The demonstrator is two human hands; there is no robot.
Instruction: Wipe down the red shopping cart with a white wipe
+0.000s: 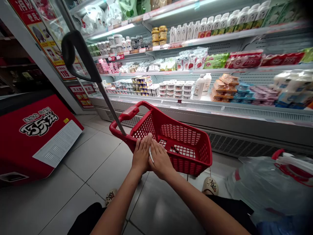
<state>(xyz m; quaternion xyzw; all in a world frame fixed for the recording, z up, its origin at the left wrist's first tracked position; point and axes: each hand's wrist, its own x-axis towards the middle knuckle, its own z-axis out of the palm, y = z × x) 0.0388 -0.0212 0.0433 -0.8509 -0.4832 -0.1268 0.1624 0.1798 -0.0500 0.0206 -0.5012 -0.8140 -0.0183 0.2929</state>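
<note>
Hands meet over the near rim of a red shopping basket [186,143] that stands on the tiled floor in front of the chiller shelves. Left hand [141,153] and right hand [160,160] press flat against each other, fingers straight and pointing away toward the basket's far rim, and a thin white thing [151,156] (a slip or card, too little shows to tell) is sandwiched between the palms, only its near edge visible. Neither hand curls round it; the hold is a flat clamp. The thing's long axis runs with the fingers, toward the basket interior, which lies directly beyond the fingertips; both hands are equally near. Counted: two hands, one white thing, one basket, one long pull handle [80,55] rising from the basket's left corner. A small dark item lies on the basket's bottom
</note>
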